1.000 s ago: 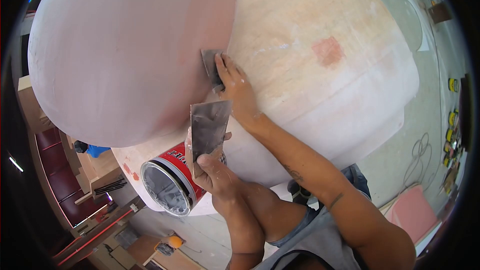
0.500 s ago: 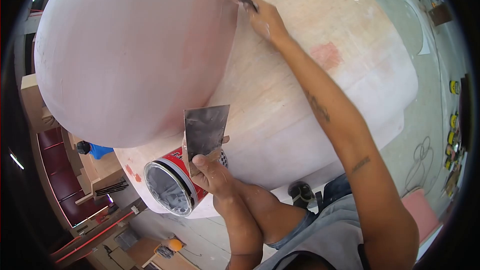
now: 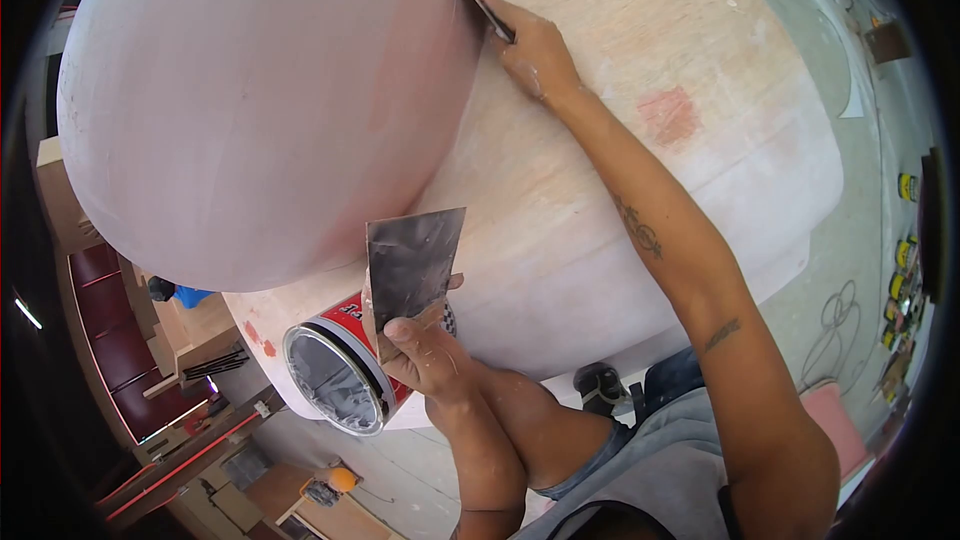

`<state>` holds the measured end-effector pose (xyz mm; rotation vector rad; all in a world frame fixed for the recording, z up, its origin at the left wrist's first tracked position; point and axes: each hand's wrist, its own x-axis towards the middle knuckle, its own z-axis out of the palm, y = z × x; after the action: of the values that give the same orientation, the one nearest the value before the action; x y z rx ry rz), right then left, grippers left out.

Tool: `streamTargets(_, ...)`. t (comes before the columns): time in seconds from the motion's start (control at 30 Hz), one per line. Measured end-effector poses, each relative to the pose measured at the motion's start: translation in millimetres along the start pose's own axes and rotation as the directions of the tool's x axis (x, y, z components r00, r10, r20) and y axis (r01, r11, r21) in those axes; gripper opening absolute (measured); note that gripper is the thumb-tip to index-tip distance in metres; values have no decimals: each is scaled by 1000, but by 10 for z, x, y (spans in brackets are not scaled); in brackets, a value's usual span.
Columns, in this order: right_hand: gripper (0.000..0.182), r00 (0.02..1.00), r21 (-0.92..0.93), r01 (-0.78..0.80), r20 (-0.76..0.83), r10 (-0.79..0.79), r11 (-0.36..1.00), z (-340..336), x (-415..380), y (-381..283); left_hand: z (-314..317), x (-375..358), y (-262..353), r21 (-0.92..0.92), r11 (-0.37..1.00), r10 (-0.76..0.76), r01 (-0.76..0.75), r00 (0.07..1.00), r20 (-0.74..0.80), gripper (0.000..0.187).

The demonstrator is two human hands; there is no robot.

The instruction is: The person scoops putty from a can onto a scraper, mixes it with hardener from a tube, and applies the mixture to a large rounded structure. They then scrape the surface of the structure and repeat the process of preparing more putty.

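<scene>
A dark, smeared putty board rises from my left hand, with the thumb pressed on its lower end. Just behind that hand lies a tilted red can, its round grey-smeared face toward me. My right hand grips a thin putty knife. The blade meets or nearly meets the seam between the large rounded pinkish form and the pale, wood-toned base. Pinkish filler patches mark the base to the right of my right hand.
At the right, several small cans stand along the floor near a coiled cable. A pink panel lies at lower right. Wooden pieces and an orange round object are at the left. My shoe rests below the base.
The putty knife has shifted slightly down along the seam with my right hand. My left hand keeps the board nearly in place. The whole view has moved a little.
</scene>
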<state>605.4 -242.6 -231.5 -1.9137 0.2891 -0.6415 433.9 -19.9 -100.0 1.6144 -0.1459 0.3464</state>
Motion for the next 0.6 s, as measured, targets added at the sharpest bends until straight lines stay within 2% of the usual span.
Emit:
streamTargets(0.13,51,998,44,-55,26,54,998,35,-233,-131,-63,-31,-51,-20,999,-30,30,1000,10,58)
streamTargets(0.2,56,1000,37,2,-1,-2,999,63,-332,-188,-37,-20,-43,-26,999,38,-36,997,66,38)
streamTargets(0.33,61,1000,25,8,-10,-8,1000,134,-550,-292,33,-15,8,-53,997,62,-59,996,64,37)
streamTargets(0.4,65,999,-20,15,-43,-16,1000,205,-676,-352,43,-30,32,12,1000,26,-26,1000,-3,57)
streamTargets(0.43,65,999,-21,14,-43,-15,1000,238,-740,-382,39,-34,24,11,1000,25,-25,1000,-1,57)
streamTargets(0.5,71,999,-27,11,-50,-13,1000,303,-876,-448,21,-38,1,-107,993,58,-54,998,38,41)
streamTargets(0.6,77,1000,-70,-5,1,5,998,358,-1076,-553,40,-32,67,-114,994,-1,1,1000,-2,42)
